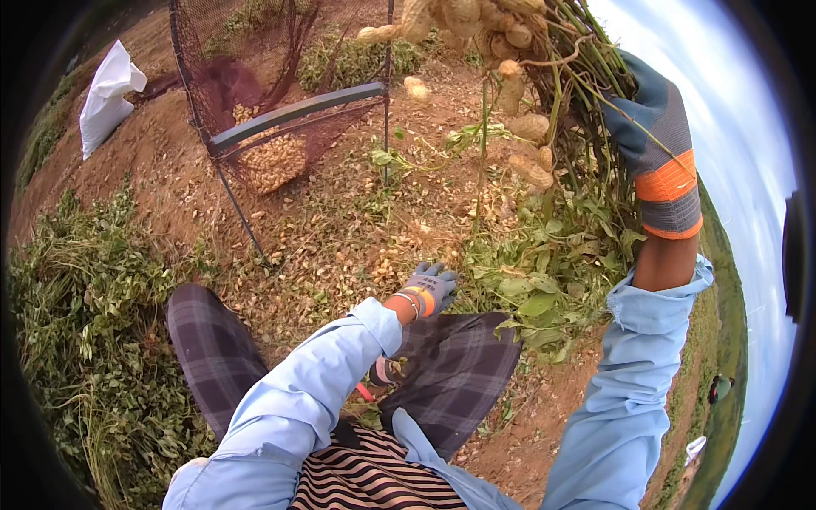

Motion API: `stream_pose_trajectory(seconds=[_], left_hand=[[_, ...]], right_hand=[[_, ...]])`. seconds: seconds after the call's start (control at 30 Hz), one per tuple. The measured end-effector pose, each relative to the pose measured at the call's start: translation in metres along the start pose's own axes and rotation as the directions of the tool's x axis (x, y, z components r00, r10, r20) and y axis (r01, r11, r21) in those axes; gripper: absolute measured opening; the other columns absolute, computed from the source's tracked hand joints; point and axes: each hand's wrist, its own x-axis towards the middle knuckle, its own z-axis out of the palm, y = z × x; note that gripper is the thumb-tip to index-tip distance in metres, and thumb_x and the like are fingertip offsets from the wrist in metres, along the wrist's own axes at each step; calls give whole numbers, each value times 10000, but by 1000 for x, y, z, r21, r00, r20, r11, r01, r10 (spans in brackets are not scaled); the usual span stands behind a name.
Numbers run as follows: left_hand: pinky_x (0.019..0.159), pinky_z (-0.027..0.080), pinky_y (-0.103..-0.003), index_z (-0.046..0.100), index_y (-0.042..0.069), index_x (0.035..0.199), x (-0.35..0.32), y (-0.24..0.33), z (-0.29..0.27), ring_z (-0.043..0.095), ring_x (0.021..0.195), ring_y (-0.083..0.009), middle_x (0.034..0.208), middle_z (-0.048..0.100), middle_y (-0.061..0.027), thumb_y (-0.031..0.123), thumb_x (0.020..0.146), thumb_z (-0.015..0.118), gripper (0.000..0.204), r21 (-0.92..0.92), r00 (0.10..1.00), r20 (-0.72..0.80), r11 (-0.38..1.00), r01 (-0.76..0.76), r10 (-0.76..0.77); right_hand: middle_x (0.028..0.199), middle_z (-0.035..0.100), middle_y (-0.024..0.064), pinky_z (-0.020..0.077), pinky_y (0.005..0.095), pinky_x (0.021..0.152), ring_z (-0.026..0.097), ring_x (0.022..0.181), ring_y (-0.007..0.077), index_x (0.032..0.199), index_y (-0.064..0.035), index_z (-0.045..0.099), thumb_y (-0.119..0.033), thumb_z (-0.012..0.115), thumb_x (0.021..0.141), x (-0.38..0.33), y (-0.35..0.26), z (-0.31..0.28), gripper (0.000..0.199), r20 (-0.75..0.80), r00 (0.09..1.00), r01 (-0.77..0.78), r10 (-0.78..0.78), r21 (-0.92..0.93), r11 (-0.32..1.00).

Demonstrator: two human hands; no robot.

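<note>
My right hand [650,127], in a grey, blue and orange work glove, is raised at the upper right. It is closed round the stems of a bunch of peanut plants [586,161]. Pale peanut pods [529,127] cluster on the roots at the top, and the leafy tops [544,272] hang down. My left hand [431,289], gloved in grey and orange, is low over my right knee. Its fingers are stretched out and nothing shows in them. Loose peanuts [387,268] lie on the ground just beyond it.
A dark red net on a frame [297,115] stands ahead, with a heap of peanuts [272,161] in it. A white sack [110,93] stands at the far left. Pulled leafy plants [102,340] pile up beside my left knee. A person [721,389] is far off right.
</note>
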Motion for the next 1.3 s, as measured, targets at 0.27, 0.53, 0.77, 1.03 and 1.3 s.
stream_pose_trajectory(seconds=[0.27, 0.53, 0.77, 1.03, 1.3], left_hand=[[801, 408, -392, 590, 124, 908, -50, -32, 18, 485, 1004, -241, 1042, 540, -14, 184, 752, 534, 176, 42, 960, -250, 989, 143, -128], [891, 367, -399, 546, 184, 1096, -92, -106, -13, 467, 1092, -234, 1136, 521, -37, 154, 775, 552, 323, 348, 778, 313, 828, 440, -545], [1001, 274, -421, 240, 114, 1339, -70, -65, -68, 323, 1215, -315, 1335, 301, -154, 264, 668, 684, 817, -257, 928, -305, 957, 137, -215], [956, 325, -329, 346, 23, 1259, 8, -8, -132, 394, 1154, -223, 1256, 402, -118, 267, 781, 605, 596, -834, 827, -512, 365, -414, -232], [727, 506, -298, 543, -7, 962, -34, -40, -198, 600, 783, -167, 858, 602, -71, 136, 890, 465, 178, -699, 643, -518, -154, -698, -564]], right_hand=[[844, 627, 67, 466, 224, 648, 579, 741, 110, 1039, 43, 564, 5, 563, 746, 3, 9, -15, 296, -64, 988, -117, 137, 256, 960], [782, 623, 55, 457, 208, 575, 564, 648, 91, 955, 71, 594, 77, 535, 690, 13, -39, -17, 272, -199, 978, -3, 70, 317, 948], [626, 522, -30, 263, 168, 370, 393, 448, 11, 1010, 43, 581, 81, 491, 645, 15, -31, 0, 378, 241, 946, -317, 216, 553, 771], [667, 544, -29, 312, 170, 423, 438, 525, 21, 1018, 24, 584, 64, 504, 673, 13, -59, 25, 356, 385, 900, -405, 203, 567, 717], [716, 562, -20, 351, 167, 476, 453, 573, 24, 999, 11, 590, 52, 542, 699, 15, -80, 49, 306, 314, 949, -221, -36, 742, 633]])
